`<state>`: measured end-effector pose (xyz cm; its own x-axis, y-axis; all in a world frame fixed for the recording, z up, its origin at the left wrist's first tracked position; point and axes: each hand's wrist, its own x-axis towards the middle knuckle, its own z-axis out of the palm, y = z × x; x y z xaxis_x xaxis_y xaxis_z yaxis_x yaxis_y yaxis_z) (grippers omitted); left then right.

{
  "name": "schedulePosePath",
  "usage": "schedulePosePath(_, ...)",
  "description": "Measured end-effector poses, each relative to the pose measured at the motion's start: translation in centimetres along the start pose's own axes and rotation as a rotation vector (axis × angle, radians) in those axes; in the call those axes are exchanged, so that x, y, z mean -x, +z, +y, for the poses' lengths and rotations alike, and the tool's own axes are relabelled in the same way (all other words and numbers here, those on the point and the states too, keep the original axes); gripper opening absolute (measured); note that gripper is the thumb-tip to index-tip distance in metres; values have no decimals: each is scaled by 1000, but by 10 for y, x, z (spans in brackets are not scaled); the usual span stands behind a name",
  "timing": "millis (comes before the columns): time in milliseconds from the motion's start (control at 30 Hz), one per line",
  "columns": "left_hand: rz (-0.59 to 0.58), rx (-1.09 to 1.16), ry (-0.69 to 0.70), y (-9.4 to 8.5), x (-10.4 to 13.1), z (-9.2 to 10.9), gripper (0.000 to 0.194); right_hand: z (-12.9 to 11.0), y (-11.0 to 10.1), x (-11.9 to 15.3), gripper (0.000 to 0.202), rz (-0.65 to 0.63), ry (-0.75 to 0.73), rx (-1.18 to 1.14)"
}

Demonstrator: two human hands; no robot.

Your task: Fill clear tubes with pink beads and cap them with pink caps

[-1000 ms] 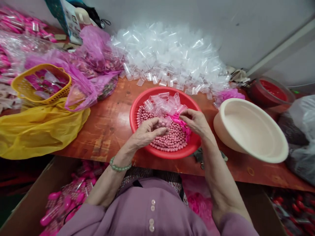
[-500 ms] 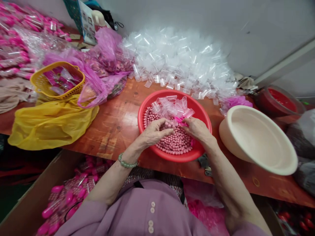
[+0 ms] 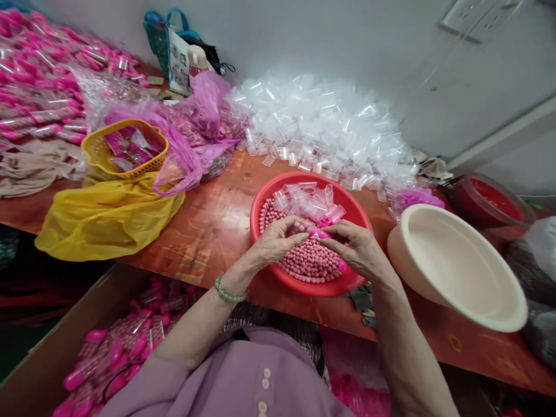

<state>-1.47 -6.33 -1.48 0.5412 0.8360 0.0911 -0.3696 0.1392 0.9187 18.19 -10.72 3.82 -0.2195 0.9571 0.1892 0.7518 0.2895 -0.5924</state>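
Observation:
Over the red basin (image 3: 260, 231), my left hand (image 3: 278, 238) is closed round a clear tube with pink beads inside (image 3: 300, 226). My right hand (image 3: 354, 243) pinches a bright pink cap (image 3: 319, 233) between thumb and fingers, at the right end of that tube. Whether cap and tube are joined is too small to tell. Strings of pink beads (image 3: 308, 260) fill the lower part of the basin. Clear empty tubes (image 3: 304, 198) lie on the beads toward the back, beyond my hands.
A cream basin (image 3: 464, 266) stands at the right. Clear tubes (image 3: 321, 121) are heaped against the wall. At the left are a yellow bag (image 3: 108, 217), a yellow basket (image 3: 145, 168) and piled pink-capped tubes (image 3: 39, 75). More fill a box (image 3: 78, 330) below the table.
The view has shifted, so the table sits lower in it. My right hand has come away from the basin's tubes and now holds the pink cap in plain sight at the tube's end.

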Motion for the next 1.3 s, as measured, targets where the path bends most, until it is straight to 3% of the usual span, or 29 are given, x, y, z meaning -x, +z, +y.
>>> schedulePosePath(133,2,57,-27,-1,1,2,32,8,25,-2,27,200,98,-311)
schedulePosePath(233,35,101,-46,-1,2,4,31,9,41,-5,28,277,75,-411)
schedulePosePath(533,67,153,-30,-2,0,3,31,0,54,-3,13,372,-85,-42)
schedulePosePath(733,-15,173,-125,0,1,1,31,3,37,-8,20,380,77,-359)
schedulePosePath(867,-56,191,-184,3,1,2,29,-7,21,-12,22,347,-56,-276)
schedulePosePath(1000,-87,175,-219,2,1,6,28,-13,14,-14,24,218,-160,-175)
schedulePosePath(1300,-273,140,-314,-4,3,14,32,-5,2,-15,22,60,-179,-270)
